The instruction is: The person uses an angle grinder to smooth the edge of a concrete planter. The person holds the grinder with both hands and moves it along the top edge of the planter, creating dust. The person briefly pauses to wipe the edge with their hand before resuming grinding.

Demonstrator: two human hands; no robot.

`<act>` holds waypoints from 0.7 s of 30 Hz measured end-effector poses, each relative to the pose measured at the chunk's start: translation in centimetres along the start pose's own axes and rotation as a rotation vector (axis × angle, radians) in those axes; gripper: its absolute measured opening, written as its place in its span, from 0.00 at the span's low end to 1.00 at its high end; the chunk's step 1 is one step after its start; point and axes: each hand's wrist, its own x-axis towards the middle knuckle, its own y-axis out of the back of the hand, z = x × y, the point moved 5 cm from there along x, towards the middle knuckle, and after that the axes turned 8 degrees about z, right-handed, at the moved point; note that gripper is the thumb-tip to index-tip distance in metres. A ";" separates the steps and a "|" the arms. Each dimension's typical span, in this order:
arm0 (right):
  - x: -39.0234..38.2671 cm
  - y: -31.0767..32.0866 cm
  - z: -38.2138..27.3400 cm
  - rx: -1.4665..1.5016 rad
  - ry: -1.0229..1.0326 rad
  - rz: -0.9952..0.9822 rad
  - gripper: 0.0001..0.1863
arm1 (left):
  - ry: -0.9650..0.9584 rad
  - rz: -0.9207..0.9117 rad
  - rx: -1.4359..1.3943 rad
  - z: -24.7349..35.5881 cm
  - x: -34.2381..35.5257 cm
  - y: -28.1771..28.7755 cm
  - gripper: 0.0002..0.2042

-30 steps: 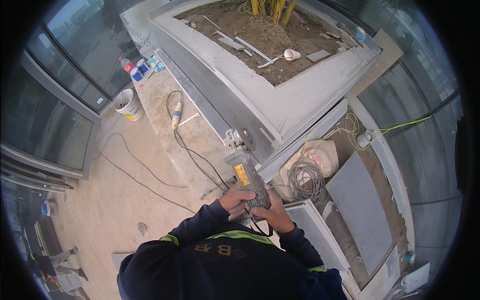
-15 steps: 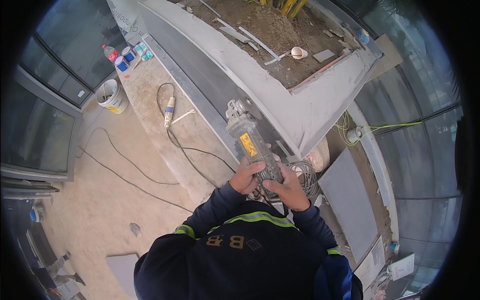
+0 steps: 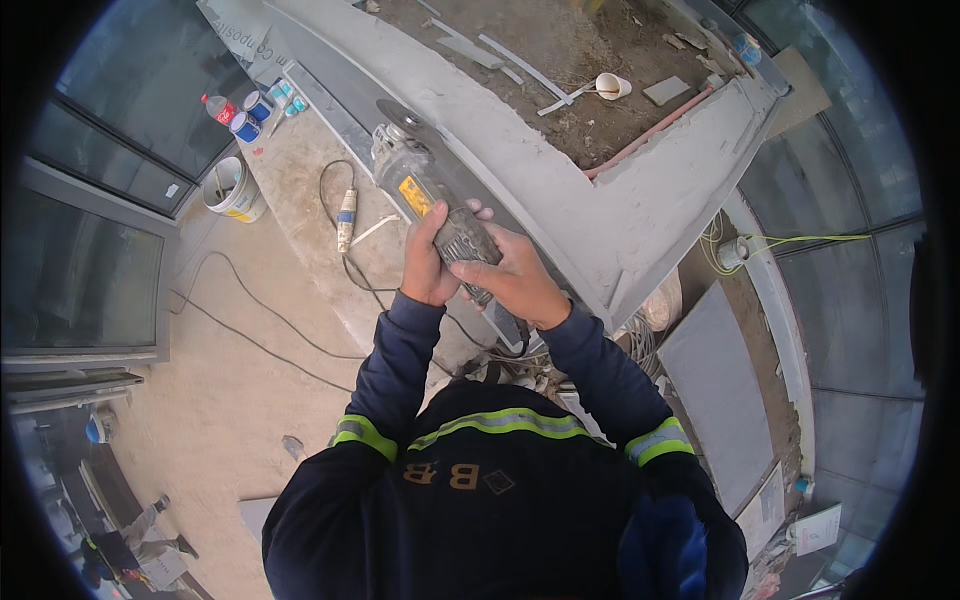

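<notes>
I hold a grey angle grinder (image 3: pixel 420 185) with a yellow label in both hands. My left hand (image 3: pixel 428 262) wraps the body from the left; my right hand (image 3: pixel 515 280) grips the rear handle from the right. The grinder's disc end (image 3: pixel 398 120) points up and left, beside the edge of a grey stone planter wall (image 3: pixel 560 190). Its black cord (image 3: pixel 355 275) trails down over the dusty ledge below.
The planter holds soil, scrap strips and a white cup (image 3: pixel 612 85). On the ledge lie a white bucket (image 3: pixel 235 190), several cans (image 3: pixel 245 115) and a blue-white plug (image 3: pixel 345 215). Grey slabs (image 3: pixel 720 380) and coiled cable lie at right. Glass panels flank both sides.
Both hands have lifted the grinder up and to the left, from low by the planter corner toward the wall edge. The view has shifted and tilted along with it.
</notes>
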 end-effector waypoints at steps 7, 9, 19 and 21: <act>4.6 -0.5 0.6 0.071 -0.061 0.049 0.22 | 0.114 0.093 -0.038 1.9 4.2 1.3 0.21; 5.2 -0.5 1.1 0.055 -0.076 0.039 0.21 | 0.110 0.115 -0.042 1.7 4.8 2.1 0.21; 6.9 0.1 2.7 0.014 -0.038 0.080 0.23 | 0.122 0.098 -0.056 1.0 6.9 3.4 0.21; 6.9 0.2 2.7 0.006 -0.044 0.093 0.23 | 0.117 0.099 -0.051 0.9 6.9 3.5 0.21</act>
